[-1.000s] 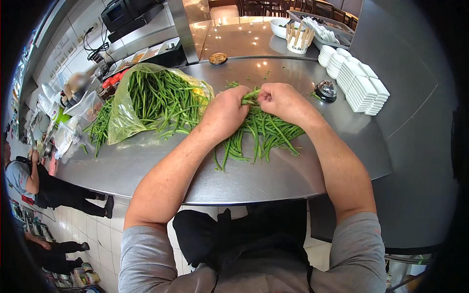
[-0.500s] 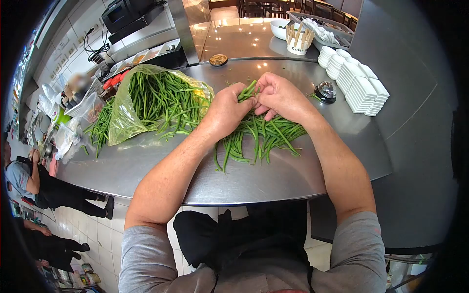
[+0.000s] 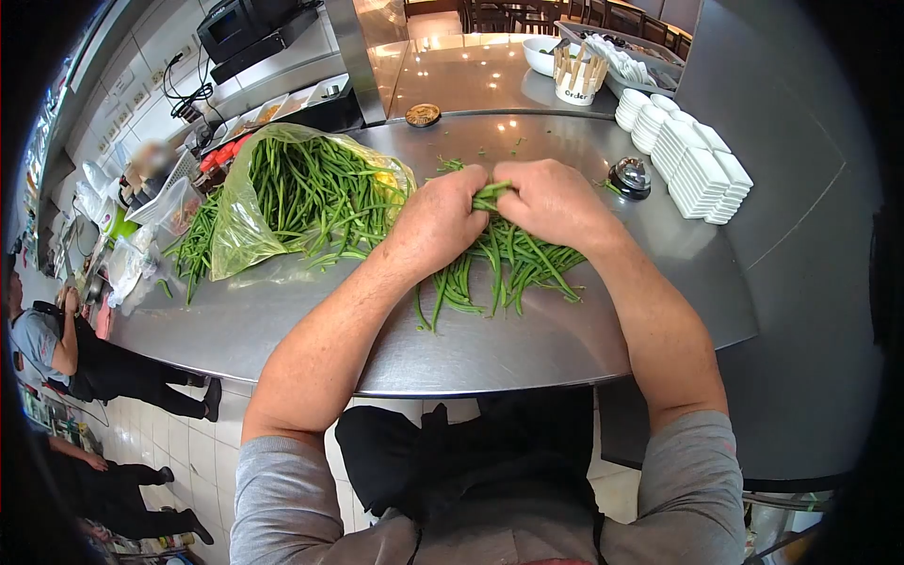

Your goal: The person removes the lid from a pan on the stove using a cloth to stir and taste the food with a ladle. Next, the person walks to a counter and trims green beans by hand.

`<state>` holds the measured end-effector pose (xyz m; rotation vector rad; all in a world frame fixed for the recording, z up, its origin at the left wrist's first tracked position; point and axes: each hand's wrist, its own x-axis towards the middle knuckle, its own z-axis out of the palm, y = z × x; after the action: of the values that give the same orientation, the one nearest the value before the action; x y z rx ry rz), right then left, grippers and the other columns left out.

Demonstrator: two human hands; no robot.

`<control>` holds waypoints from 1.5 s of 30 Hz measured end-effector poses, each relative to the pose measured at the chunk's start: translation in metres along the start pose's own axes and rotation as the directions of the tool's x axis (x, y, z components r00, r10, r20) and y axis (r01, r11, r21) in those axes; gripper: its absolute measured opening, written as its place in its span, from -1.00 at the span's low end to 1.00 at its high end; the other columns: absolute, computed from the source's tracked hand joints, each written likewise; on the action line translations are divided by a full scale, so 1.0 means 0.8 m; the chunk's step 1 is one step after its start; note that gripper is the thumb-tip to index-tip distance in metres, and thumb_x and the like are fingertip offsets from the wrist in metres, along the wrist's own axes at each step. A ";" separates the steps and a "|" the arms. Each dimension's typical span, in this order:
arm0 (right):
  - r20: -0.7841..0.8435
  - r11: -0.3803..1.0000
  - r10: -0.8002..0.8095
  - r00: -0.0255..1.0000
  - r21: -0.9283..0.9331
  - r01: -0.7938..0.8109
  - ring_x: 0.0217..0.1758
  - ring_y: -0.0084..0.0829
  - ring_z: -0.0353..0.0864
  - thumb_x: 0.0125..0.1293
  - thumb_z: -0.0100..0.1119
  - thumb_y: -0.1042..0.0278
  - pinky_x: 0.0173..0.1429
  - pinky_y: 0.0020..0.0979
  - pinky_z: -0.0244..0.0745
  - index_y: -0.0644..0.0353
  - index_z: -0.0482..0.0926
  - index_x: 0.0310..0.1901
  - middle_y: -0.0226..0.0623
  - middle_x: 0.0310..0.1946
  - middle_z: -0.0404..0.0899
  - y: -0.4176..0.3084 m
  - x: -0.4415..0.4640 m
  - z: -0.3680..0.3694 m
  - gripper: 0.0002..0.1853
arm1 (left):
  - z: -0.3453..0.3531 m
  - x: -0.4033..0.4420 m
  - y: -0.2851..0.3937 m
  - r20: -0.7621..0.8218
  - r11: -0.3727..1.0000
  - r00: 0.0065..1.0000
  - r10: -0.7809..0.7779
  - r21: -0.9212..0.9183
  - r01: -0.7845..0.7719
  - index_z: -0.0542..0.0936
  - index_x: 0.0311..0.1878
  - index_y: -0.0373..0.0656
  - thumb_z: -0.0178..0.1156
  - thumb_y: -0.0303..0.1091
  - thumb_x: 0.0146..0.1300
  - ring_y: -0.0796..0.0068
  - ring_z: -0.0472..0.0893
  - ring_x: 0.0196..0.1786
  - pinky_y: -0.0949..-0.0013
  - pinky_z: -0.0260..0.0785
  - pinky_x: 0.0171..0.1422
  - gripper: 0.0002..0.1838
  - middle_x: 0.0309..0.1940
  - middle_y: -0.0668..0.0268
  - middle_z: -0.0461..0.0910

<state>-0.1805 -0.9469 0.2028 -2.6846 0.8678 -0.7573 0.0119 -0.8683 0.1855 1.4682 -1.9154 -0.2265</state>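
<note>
My left hand point(image 3: 441, 218) is closed around a few green beans point(image 3: 490, 195), just above the steel counter. Right beside it, my right hand point(image 3: 554, 202) grips the other end of those beans, its fingers curled under and partly hidden. Below both hands lies a loose pile of green beans point(image 3: 513, 264). Short bean bits point(image 3: 452, 165) are scattered behind my left hand. To the left, a clear yellowish plastic bag point(image 3: 247, 226) lies open, full of green beans point(image 3: 301, 179) that spill onto the counter.
A service bell point(image 3: 630, 177) and stacked white dishes point(image 3: 702, 169) stand at the right. Behind are a small round brown-topped dish point(image 3: 423, 115) and a white holder point(image 3: 576, 85) with wooden sticks. Two people point(image 3: 61, 339) stand at the far left. The steel counter point(image 3: 499, 363) has a curved front edge.
My hands have drawn together, and my right hand has turned over from an open-fingered pinch into a closed grip on the beans. More small bits lie behind my hands.
</note>
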 end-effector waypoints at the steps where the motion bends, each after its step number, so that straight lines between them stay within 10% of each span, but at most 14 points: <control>1: -0.003 0.961 0.114 0.993 0.253 -0.109 -0.36 -0.19 0.71 0.39 0.13 0.27 -0.22 -0.19 0.60 0.20 0.62 -0.27 -0.16 -0.42 0.72 0.005 0.005 0.010 -0.81 | 0.001 0.000 -0.003 -0.034 0.998 0.999 0.042 -0.034 -0.044 0.57 0.02 -0.24 0.29 -0.44 0.40 0.16 0.65 -0.30 0.18 0.49 -0.12 -0.80 -0.32 0.08 0.65; 3: 0.071 0.669 0.322 0.944 0.688 -0.280 -0.41 -0.38 0.67 0.45 0.08 0.27 -0.30 -0.29 0.55 0.21 0.60 -0.30 -0.27 -0.47 0.68 0.004 0.020 0.023 -0.77 | 0.002 0.011 -0.005 0.001 0.885 0.989 -0.145 -0.446 0.131 0.56 0.01 -0.19 0.27 -0.39 0.50 0.37 0.55 -0.41 0.31 0.36 -0.28 -0.86 -0.39 0.24 0.59; 9: 0.260 0.255 0.429 0.865 0.884 -0.392 -0.43 -0.64 0.52 0.56 0.10 0.23 -0.38 -0.51 0.39 0.15 0.59 -0.25 -0.43 -0.42 0.63 0.003 0.017 0.012 -0.77 | -0.004 0.014 -0.014 0.312 0.150 0.900 -0.304 -0.917 0.369 0.55 -0.01 -0.08 0.20 -0.30 0.64 0.63 0.35 -0.52 0.50 0.15 -0.45 -0.90 -0.43 0.43 0.48; 13: 0.093 0.877 0.320 0.943 0.347 -0.332 -0.37 -0.53 0.65 0.44 0.43 0.14 -0.25 -0.36 0.52 0.22 0.71 -0.29 -0.35 -0.41 0.74 0.036 0.011 0.000 -0.70 | -0.007 0.019 -0.030 0.435 -0.174 0.841 -0.322 -0.900 0.400 0.54 -0.01 -0.13 0.15 -0.28 0.65 0.59 0.37 -0.51 0.47 0.22 -0.46 -0.87 -0.39 0.35 0.53; 18: 0.211 0.966 0.124 0.969 0.196 -0.167 -0.23 -0.31 0.77 0.31 0.48 0.31 -0.05 -0.24 0.63 0.27 0.77 -0.16 -0.16 -0.34 0.78 0.038 0.009 0.033 -0.80 | -0.011 0.021 -0.039 0.491 -0.294 0.822 -0.289 -0.863 0.412 0.53 0.00 -0.15 0.13 -0.31 0.64 0.56 0.43 -0.48 0.46 0.27 -0.45 -0.87 -0.34 0.27 0.59; 21: 0.106 0.983 0.066 0.992 0.164 -0.083 -0.20 -0.19 0.79 0.31 0.44 0.34 -0.01 -0.19 0.64 0.26 0.76 -0.15 -0.10 -0.31 0.78 0.033 0.010 0.035 -0.81 | -0.012 0.021 -0.018 0.447 -0.182 0.785 -0.430 -0.894 0.409 0.53 0.00 -0.15 0.11 -0.33 0.63 0.54 0.49 -0.45 0.44 0.29 -0.44 -0.89 -0.27 0.22 0.65; 24: -0.073 0.983 -0.014 0.997 0.180 0.027 -0.19 -0.02 0.81 0.29 0.40 0.36 0.02 -0.10 0.67 0.20 0.78 -0.15 -0.02 -0.27 0.79 0.032 0.006 0.035 -0.85 | -0.002 0.014 -0.015 0.158 0.451 0.893 -0.422 -0.818 0.358 0.52 -0.02 -0.14 0.10 -0.36 0.59 0.56 0.53 -0.44 0.44 0.34 -0.41 -0.92 -0.19 0.20 0.70; 27: -0.080 0.965 0.064 0.995 0.258 -0.042 -0.18 -0.01 0.82 0.33 0.40 0.36 -0.01 -0.10 0.67 0.21 0.77 -0.14 0.01 -0.26 0.80 0.021 0.007 0.027 -0.85 | 0.007 0.010 -0.027 -0.059 0.953 0.986 -0.158 -0.271 0.136 0.52 0.10 -0.25 0.12 -0.46 0.52 0.24 0.70 -0.14 0.19 0.55 -0.03 -0.83 -0.13 0.06 0.72; 32: -0.012 0.921 0.136 0.991 0.370 -0.122 -0.16 -0.11 0.86 0.37 0.40 0.36 -0.02 -0.16 0.68 0.25 0.78 -0.13 -0.01 -0.23 0.82 0.013 0.008 0.019 -0.85 | 0.009 0.003 -0.009 -0.004 0.984 0.985 -0.175 0.020 0.175 0.55 0.14 -0.30 0.21 -0.43 0.51 -0.13 0.70 0.08 0.03 0.51 0.18 -0.77 -0.06 -0.11 0.70; 35: -0.007 0.921 0.161 0.987 0.362 -0.148 -0.27 -0.55 0.75 0.41 0.39 0.41 -0.13 -0.37 0.62 0.32 0.77 -0.04 -0.19 -0.33 0.81 0.015 0.007 0.010 -0.81 | 0.001 0.006 -0.012 0.004 0.984 0.986 -0.169 0.063 0.169 0.58 0.07 -0.30 0.23 -0.40 0.51 -0.17 0.69 0.04 0.01 0.51 0.15 -0.80 -0.08 -0.13 0.69; 45: -0.018 0.979 0.136 0.991 0.155 -0.131 -0.32 -0.48 0.71 0.40 0.30 0.42 -0.14 -0.30 0.61 0.34 0.76 -0.09 -0.20 -0.36 0.78 0.019 0.004 0.004 -0.82 | -0.002 0.003 -0.016 -0.089 0.981 0.991 -0.101 0.156 0.114 0.58 0.03 -0.29 0.22 -0.43 0.48 -0.23 0.68 0.03 -0.01 0.52 0.11 -0.83 -0.12 -0.14 0.68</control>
<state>-0.1838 -0.9607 0.1965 -2.4598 0.9448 -0.7990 0.0228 -0.8745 0.1811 1.6641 -1.8265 -0.0608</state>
